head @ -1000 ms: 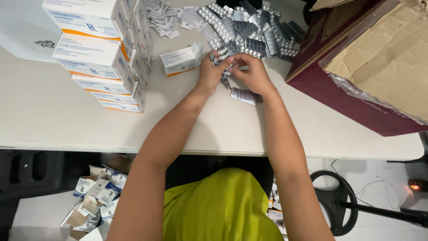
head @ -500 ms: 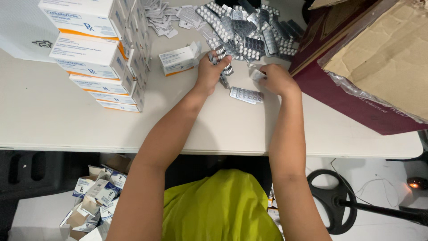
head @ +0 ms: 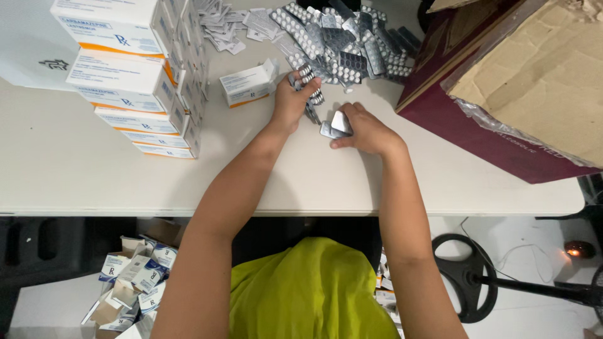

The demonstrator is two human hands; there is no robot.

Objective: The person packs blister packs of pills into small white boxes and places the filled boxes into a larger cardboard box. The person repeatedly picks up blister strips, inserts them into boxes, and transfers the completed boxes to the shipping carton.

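Note:
My left hand [head: 292, 100] grips a small bunch of silver blister strips [head: 309, 85] at the near edge of a big heap of blister strips [head: 342, 44] on the white table [head: 75, 169]. My right hand [head: 364, 129] rests on the table just to the right, fingers closed around a short stack of blister strips [head: 336, 124]. An open white and orange carton [head: 248, 83] lies just left of my left hand.
A tall stack of white and orange medicine boxes [head: 135, 75] stands at the left. Folded paper leaflets [head: 220, 25] lie at the back. A dark red cardboard box [head: 502, 81] fills the right side. Empty cartons [head: 135, 276] litter the floor below.
My right hand drew back from the heap toward me and now holds the stack on the table. My left hand has gathered strips at the heap's edge.

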